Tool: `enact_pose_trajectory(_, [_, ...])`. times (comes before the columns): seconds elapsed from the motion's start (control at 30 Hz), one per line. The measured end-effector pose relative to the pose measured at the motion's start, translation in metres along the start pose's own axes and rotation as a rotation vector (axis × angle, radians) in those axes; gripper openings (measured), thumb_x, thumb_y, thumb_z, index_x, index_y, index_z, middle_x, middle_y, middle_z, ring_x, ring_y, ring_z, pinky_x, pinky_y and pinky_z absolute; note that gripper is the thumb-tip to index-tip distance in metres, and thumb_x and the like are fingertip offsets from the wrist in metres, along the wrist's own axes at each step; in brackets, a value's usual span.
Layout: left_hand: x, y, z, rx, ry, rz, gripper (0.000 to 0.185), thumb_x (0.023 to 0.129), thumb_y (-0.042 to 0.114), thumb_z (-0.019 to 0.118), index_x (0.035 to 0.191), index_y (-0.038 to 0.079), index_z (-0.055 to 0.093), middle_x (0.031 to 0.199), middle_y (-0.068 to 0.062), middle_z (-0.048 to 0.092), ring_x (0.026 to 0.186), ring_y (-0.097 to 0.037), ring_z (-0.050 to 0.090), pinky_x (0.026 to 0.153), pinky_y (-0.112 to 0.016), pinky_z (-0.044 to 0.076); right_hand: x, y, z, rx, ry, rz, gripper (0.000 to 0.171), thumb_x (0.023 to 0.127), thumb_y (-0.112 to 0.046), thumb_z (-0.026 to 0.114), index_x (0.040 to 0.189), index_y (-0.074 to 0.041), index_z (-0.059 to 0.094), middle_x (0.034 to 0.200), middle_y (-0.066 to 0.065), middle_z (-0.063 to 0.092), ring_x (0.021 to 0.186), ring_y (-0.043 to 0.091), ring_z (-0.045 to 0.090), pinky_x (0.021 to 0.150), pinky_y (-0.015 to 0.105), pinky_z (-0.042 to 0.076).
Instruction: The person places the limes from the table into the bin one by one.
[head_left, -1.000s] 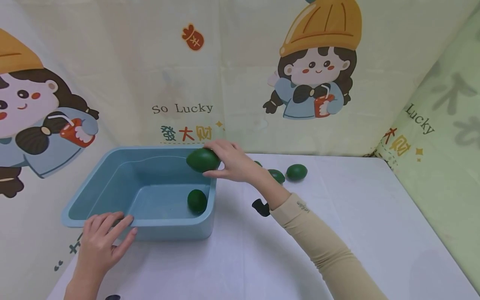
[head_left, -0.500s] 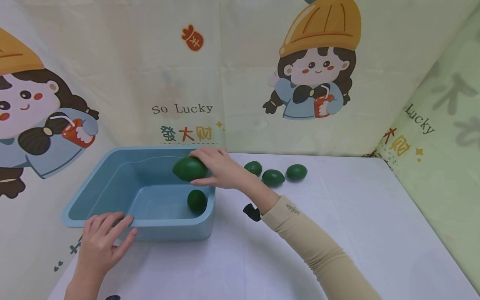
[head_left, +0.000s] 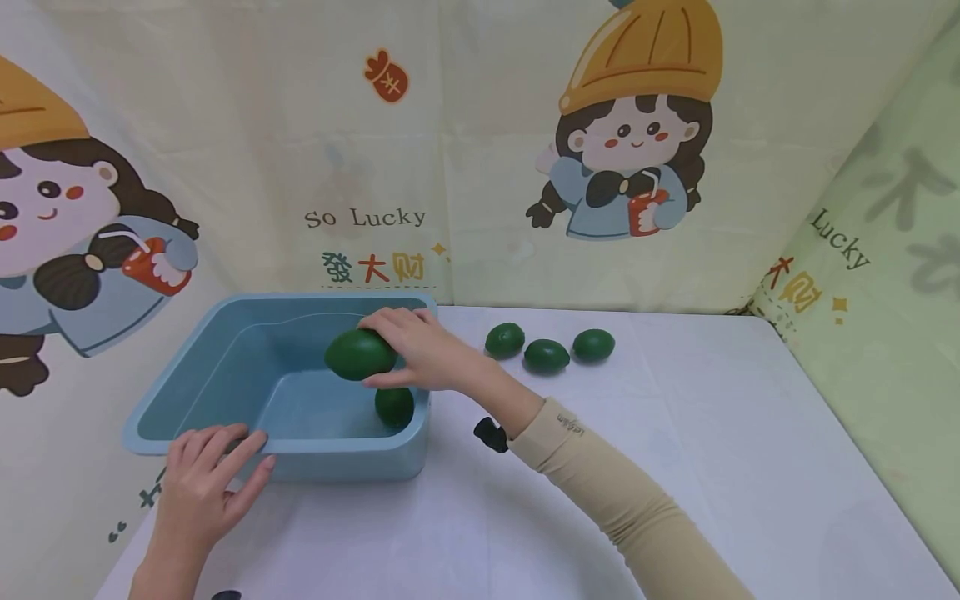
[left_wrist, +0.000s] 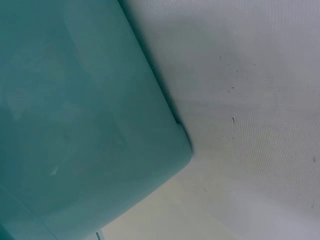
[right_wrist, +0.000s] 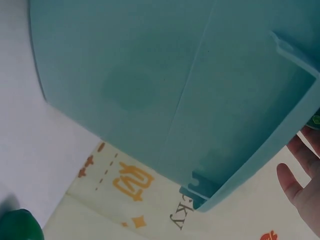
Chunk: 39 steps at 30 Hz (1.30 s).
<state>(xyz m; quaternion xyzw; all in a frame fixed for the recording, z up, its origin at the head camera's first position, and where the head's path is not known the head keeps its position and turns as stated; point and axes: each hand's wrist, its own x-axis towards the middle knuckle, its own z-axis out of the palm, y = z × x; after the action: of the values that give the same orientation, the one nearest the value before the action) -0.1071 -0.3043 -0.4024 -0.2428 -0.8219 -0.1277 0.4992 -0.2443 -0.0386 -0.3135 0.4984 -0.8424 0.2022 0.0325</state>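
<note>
My right hand (head_left: 420,350) pinches a green lime (head_left: 360,354) between thumb and fingers, over the inside of a blue plastic tub (head_left: 300,446). Below it, a second lime (head_left: 393,410) lies on the tub floor near the right wall. My left hand (head_left: 202,479) rests its relaxed fingers on the tub's front rim, the thumb against the outer wall. In the right wrist view, fingers (right_wrist: 302,155) and a sliver of the held lime (right_wrist: 316,120) show past the tub wall (right_wrist: 130,90). The left wrist view shows only the tub's outer side (left_wrist: 90,120) and cloth.
Three more limes, a left one (head_left: 505,340), a middle one (head_left: 547,357) and a right one (head_left: 593,345), lie on the white cloth (head_left: 712,467) right of the tub. A printed curtain (head_left: 480,150) hangs close behind. The tub's walls stand around the held lime.
My right hand has carried the lime left and lower over the tub, away from its right rim. The limes behind the arm are now uncovered. My left hand has stayed still.
</note>
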Motion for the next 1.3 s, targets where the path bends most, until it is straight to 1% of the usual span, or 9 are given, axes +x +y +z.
enact_pose_trajectory(0.3, [0.000,0.001,0.000,-0.007,-0.003,-0.006,0.055,0.092,0.045,0.045,0.079,-0.004,0.066,0.077,-0.023,0.059,0.072,-0.039,0.048,0.067,-0.051,0.029,0.002,-0.006,0.007,-0.013,-0.027,-0.013,0.064,0.081,-0.052,0.060,0.131,-0.016,0.039,0.127,-0.005,0.044,0.115,0.009,0.039,0.098,0.035,0.028])
enact_pose_trajectory(0.67, [0.002,0.001,0.000,-0.010,0.015,0.007,0.054,0.092,0.044,0.045,0.078,-0.004,0.065,0.076,-0.023,0.059,0.071,-0.039,0.047,0.066,-0.050,0.029,0.006,-0.013,0.012,-0.018,-0.071,-0.013,0.064,0.081,-0.054,0.058,0.131,-0.019,0.038,0.127,-0.007,0.042,0.116,0.007,0.037,0.101,0.035,0.024])
enact_pose_trajectory(0.93, [0.000,0.001,0.000,-0.007,0.021,0.006,0.054,0.092,0.044,0.046,0.077,-0.004,0.065,0.076,-0.023,0.059,0.070,-0.039,0.047,0.065,-0.051,0.029,0.006,-0.016,0.017,-0.054,-0.086,-0.020,0.067,0.081,-0.056,0.057,0.132,-0.019,0.038,0.129,-0.006,0.042,0.117,0.008,0.037,0.101,0.036,0.024])
enact_pose_trajectory(1.1, [-0.001,0.001,0.000,0.008,0.001,-0.003,0.055,0.092,0.045,0.045,0.079,-0.003,0.066,0.077,-0.024,0.059,0.072,-0.039,0.048,0.066,-0.051,0.029,0.006,-0.017,0.019,-0.061,-0.092,-0.021,0.065,0.081,-0.057,0.057,0.131,-0.019,0.040,0.128,-0.007,0.042,0.116,0.008,0.037,0.101,0.035,0.025])
enact_pose_trajectory(1.3, [-0.002,0.000,0.001,0.006,-0.006,-0.009,0.055,0.092,0.046,0.045,0.079,-0.003,0.066,0.078,-0.023,0.060,0.073,-0.039,0.048,0.068,-0.050,0.029,0.006,-0.018,0.020,-0.065,-0.105,-0.021,0.063,0.081,-0.056,0.058,0.129,-0.020,0.041,0.127,-0.007,0.043,0.116,0.008,0.037,0.100,0.034,0.025])
